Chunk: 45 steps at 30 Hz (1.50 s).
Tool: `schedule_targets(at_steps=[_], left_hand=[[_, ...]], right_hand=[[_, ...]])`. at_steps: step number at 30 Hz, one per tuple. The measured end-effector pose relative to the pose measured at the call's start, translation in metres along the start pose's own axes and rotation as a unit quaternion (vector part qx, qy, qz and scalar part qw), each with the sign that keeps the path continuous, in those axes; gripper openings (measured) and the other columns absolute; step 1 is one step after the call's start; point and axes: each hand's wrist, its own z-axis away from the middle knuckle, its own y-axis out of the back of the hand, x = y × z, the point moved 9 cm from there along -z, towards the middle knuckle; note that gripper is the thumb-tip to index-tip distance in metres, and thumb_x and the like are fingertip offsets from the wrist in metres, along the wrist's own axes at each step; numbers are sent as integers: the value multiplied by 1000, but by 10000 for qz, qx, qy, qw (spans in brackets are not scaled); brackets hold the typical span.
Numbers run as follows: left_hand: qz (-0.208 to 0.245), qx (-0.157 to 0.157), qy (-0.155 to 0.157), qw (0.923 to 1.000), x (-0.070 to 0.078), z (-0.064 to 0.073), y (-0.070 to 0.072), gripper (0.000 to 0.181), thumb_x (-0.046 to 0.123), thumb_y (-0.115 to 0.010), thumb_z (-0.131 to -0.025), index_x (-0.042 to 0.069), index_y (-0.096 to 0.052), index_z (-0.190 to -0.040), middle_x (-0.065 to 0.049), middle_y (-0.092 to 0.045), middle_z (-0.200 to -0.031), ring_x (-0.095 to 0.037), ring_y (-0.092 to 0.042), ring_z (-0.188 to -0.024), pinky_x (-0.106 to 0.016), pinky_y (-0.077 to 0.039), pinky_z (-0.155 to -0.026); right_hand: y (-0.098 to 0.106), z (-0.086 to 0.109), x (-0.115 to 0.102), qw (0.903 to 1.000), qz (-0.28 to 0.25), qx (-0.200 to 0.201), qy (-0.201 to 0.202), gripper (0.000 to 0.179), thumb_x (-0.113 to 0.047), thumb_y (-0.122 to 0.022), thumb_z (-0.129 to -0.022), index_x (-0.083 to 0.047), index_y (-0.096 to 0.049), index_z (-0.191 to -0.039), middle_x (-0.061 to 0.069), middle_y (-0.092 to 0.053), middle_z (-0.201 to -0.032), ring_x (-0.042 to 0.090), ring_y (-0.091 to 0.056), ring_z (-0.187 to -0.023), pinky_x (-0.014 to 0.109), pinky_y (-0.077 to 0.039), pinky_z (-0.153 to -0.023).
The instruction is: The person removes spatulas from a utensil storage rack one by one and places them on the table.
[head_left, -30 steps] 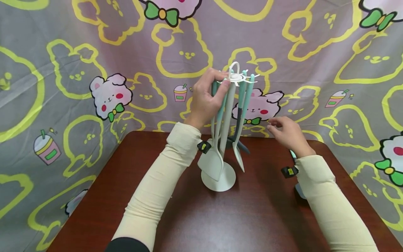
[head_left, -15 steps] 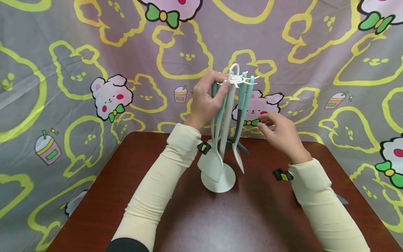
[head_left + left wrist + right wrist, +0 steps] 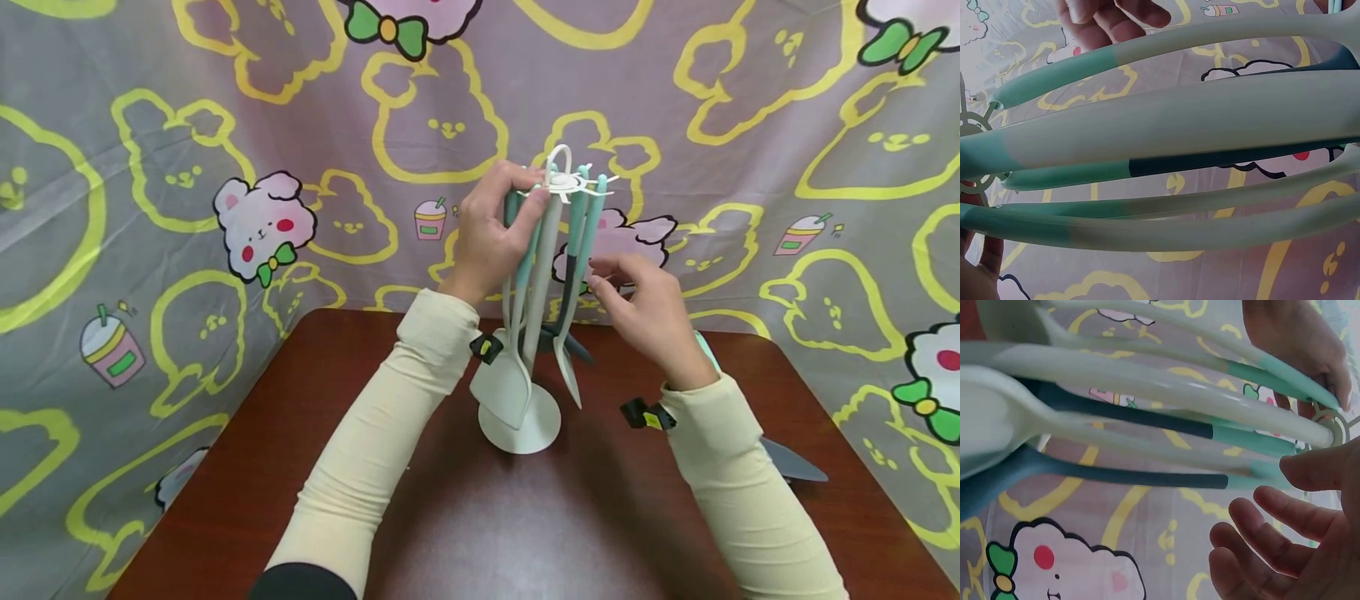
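- At two o'clock, a flat, pointed grey blade [image 3: 793, 462] lies on the glossy brown table [image 3: 525, 525].
- At one, my loosely bent, empty right hand [image 3: 648, 308] has come closer to a slender teal-and-cream hanging utensil [image 3: 591, 229].
- At twelve, my left hand [image 3: 491, 233], unmoved, grips the round-topped white upright rack [image 3: 541, 283] up top.
- I'm apparently steadying it; next calls for a light pinch.

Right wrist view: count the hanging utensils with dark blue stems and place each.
2: an upper utensil just below the white pole in the picture, and a lower utensil, the lowest stem. Others may be hidden behind the pole.
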Motion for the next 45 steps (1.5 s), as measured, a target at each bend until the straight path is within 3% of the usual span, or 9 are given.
schedule_targets(at_steps=[7, 9, 18, 25, 33, 42, 45], left_hand=[[24, -29, 29, 10000, 0, 0, -3, 12, 6, -62, -91, -5, -64, -94, -20, -69, -101, -30, -68, -107, -25, -50, -101], [20, -12, 26, 10000, 0, 0, -3, 12, 6, -62, -91, -5, -64, -94, -20, -69, -101, -30, -68, -107, -25, -50, -101], [-13, 24, -150, 9999, 1, -2, 1, 12, 6, -62, -91, -6, -65, -94, -20, -70, -100, -31, -69, -106, -26, -51, -101], [-33, -135, 24, 9999, -1, -2, -2, 12, 8, -62, -92, -3, -65, -96, -18, -69, -102, -26, -67, -104, -23, -50, -97], [-23, -44, 95, 9999, -3, 0, 1, 11, 8, -62, -92, -2, -66, -95, -17, -69, -101, -27, -68, -106, -23, -50, -99], [39, -39, 28, 10000, -2, 2, 0, 11, 7, -62, -92, -3, -66, -96, -19, -69, -102, -29, -69, -108, -24, -51, -101], [35, -20, -7, 10000, -1, 1, 0, 11, 6, -62, -92, -3, -65, -96, -19, -69, -102, -29, -69, -108, -24, -51, -100]], right_hand=[[4, 1, -1, 9990, -201, 360, -187, 28, -21, -61, -97, -6, -68, -120, 12, -70, -115, 26, -69, -95, 13, -48, -75], [5, 0, 0, 9985, -271, 422, -220, 29, -22, -61, -97, -7, -67, -121, 11, -69, -116, 26, -69, -95, 8, -44, -73], [-5, -5, 1, 9977, -407, 489, -223, 28, -16, -64, -94, -7, -67, -120, 11, -72, -115, 25, -71, -92, 9, -45, -67], [-10, -7, 3, 9971, -397, 594, -263, 23, -16, -65, -94, -6, -69, -114, 13, -73, -99, 4, -63, -80, 9, -44, -68], [-17, -10, 3, 9957, -550, 707, -231, 25, -13, -64, -96, -3, -68, -118, 19, -72, -105, 29, -69, -92, 7, -42, -70], [-22, -8, 8, 9946, -721, 694, -291, 23, -8, -65, -94, -1, -69, -115, 18, -73, -101, 14, -66, -80, 8, -43, -64], [-23, -9, 7, 9945, -788, 637, -276, 22, -8, -65, -94, -1, -68, -115, 18, -73, -101, 17, -68, -78, 9, -44, -61]])
